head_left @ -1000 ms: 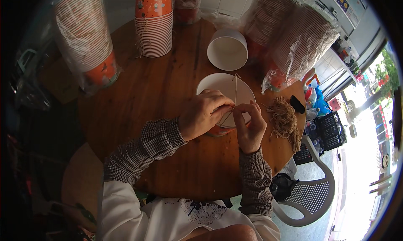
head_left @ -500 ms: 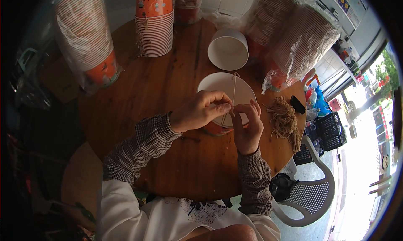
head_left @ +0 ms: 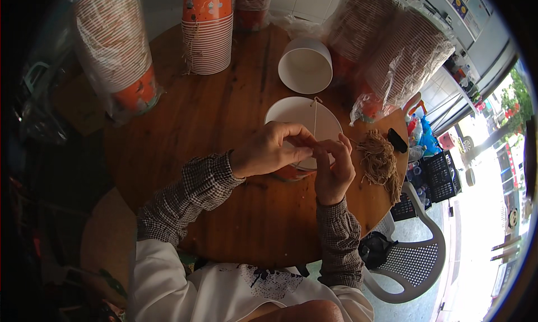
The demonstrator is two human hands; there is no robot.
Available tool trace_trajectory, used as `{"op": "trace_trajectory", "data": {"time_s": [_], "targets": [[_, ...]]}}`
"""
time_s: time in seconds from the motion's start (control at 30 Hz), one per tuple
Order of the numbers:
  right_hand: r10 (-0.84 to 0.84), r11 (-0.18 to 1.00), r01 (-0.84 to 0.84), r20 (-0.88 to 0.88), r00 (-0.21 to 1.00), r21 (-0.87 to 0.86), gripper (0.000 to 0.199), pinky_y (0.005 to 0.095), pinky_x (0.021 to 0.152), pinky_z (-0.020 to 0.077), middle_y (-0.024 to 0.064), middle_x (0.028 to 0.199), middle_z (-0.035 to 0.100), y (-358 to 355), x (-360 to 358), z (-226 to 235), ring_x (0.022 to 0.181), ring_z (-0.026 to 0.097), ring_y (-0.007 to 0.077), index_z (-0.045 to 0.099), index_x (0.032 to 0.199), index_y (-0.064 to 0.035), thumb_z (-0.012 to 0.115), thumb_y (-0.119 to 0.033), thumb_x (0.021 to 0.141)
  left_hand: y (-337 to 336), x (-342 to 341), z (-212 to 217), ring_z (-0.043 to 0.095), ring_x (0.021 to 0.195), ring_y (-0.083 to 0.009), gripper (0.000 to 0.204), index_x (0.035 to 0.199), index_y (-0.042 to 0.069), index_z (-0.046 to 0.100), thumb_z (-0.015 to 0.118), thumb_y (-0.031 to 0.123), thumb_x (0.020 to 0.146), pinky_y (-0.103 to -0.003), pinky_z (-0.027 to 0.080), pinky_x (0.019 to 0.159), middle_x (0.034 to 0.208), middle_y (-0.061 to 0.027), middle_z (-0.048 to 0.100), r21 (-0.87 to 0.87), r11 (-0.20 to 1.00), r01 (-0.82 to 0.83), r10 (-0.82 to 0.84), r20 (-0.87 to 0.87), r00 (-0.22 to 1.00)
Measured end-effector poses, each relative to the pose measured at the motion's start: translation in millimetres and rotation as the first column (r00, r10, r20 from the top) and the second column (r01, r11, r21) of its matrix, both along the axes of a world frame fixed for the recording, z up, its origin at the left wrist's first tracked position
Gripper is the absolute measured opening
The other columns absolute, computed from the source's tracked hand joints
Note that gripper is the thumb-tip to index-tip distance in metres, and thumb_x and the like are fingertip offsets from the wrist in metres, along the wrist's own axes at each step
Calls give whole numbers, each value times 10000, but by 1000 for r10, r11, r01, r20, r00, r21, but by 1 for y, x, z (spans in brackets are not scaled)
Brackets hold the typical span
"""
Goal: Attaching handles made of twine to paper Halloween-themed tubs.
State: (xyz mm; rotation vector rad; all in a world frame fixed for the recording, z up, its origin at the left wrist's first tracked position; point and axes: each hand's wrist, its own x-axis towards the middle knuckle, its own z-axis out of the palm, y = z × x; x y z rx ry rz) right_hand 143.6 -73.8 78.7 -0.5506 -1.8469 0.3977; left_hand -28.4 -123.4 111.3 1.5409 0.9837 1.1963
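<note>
In front of me stands a paper bucket (head_left: 280,112), white inside and orange outside, its mouth facing up. A thin string (head_left: 315,117) is knotted at its far rim and runs across the opening to my fingers. My left hand (head_left: 269,151) pinches the string above the near side of the bucket, thumb and forefinger together. Right against it, my right hand (head_left: 335,173) also pinches the string, with its fingers curled. The fingertips hide the string's end and any knot there. A loose bundle of brown strings (head_left: 378,159) lies to the right of the bucket.
Another white bucket (head_left: 305,70) lies tipped behind. Stacked buckets (head_left: 207,47) stand at the back, with plastic-wrapped stacks at left (head_left: 115,47) and right (head_left: 406,58). A small black object (head_left: 398,140) sits by the table's right edge. A grey chair (head_left: 417,260) stands at right.
My fingertips have come closer together and shifted slightly right, now covering more of the string. The bucket and the other things stay in place.
</note>
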Motion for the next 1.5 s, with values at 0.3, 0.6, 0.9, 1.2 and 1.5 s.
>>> {"op": "trace_trajectory", "data": {"time_s": [0.3,0.6,0.9,1.2,1.5], "targets": [[63,987,-74,-78,995,-142,53,433,1053,321,23,798,658,0,3,0,793,633,153,601,883,-41,606,-1,849,2,0,-3,585,896,-88,91,947,0,600,588,56,876,-253,483,825,900,-23,629,100,992,-74,80,-58,995],[50,986,-78,-185,981,-145,55,410,1027,365,87,869,634,-2,2,1,884,601,196,592,912,-6,588,8,860,2,4,-7,598,805,-167,83,844,10,577,608,19,769,-307,480,764,808,-60,608,379,910,-167,286,-284,915],[27,967,-85,-231,973,-242,52,273,785,450,85,857,615,-1,3,0,851,587,171,578,910,17,579,39,863,-4,4,-3,569,712,-255,91,739,38,519,595,13,697,-372,442,771,725,-63,567,535,838,-103,376,-431,820],[-3,965,-55,-220,975,-256,48,263,756,457,88,863,616,3,4,0,811,588,157,579,901,18,586,40,858,-3,0,0,605,769,-236,87,795,39,566,632,55,739,-367,446,819,768,-57,614,405,914,-10,206,-442,873],[96,980,-126,-185,978,-155,94,286,791,476,114,940,642,-5,2,3,876,617,200,604,929,14,610,48,842,4,10,-10,654,796,-240,228,945,25,661,700,222,837,-365,477,795,823,-103,684,395,914,-94,249,-364,898]]}}
